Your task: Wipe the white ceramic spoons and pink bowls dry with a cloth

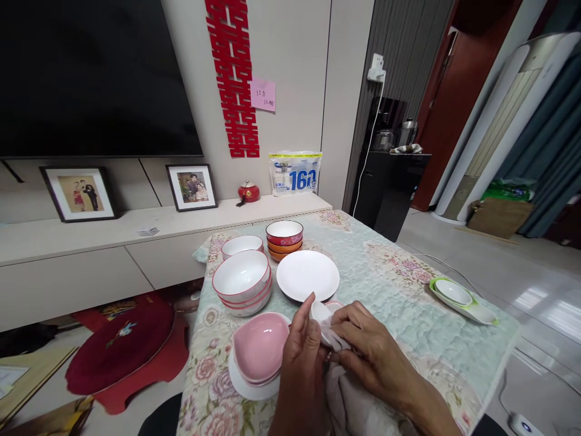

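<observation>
My left hand (302, 348) is closed around a small white dish (320, 311), mostly hidden by my fingers. A beige-grey cloth (347, 399) hangs below; my right hand (372, 342) pinches its upper part against the dish. Just behind them shows a bit of pink rim (334, 305), its kind unclear. To the left, a pink pointed bowl (261, 345) rests on a white plate (254, 390). Beyond are a white plate (308, 274), stacked white bowls with red rims (242, 278), another white bowl (242, 243) and a stack topped by a red bowl (284, 233).
A floral quilted cloth (399, 290) covers the table. Small green-edged dishes (454, 293) lie near its right edge. Behind, a low cabinet (149, 233) carries picture frames, a red pot (248, 192) and a tissue pack (296, 174). A red stool (131, 345) stands at left.
</observation>
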Demonstrator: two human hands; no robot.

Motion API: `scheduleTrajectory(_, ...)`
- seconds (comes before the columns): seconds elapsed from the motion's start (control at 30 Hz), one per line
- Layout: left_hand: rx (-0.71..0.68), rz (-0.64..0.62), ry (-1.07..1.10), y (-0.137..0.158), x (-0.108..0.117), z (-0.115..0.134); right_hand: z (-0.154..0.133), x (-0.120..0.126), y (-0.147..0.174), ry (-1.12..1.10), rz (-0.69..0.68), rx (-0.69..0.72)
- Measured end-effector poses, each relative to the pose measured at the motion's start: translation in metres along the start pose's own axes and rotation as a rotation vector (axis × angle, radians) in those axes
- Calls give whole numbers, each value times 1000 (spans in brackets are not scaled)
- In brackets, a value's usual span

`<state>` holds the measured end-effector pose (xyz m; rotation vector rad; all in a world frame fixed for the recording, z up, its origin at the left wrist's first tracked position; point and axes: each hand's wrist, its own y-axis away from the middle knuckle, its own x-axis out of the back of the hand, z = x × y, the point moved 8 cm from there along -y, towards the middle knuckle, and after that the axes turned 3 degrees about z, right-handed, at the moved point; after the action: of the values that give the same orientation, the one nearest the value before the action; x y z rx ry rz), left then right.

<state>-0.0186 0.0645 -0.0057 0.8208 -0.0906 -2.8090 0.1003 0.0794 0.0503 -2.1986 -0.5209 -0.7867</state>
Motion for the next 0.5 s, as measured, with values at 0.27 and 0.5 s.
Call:
scheduleTrajectory(0.27,21,-61,178,-6,-11,-18,-2,10,0,-259,139,-35)
scheduleTrajectory(0.5,-32,-28,118,-4,-3,-10,-1,8,-3,-287,99,-34)
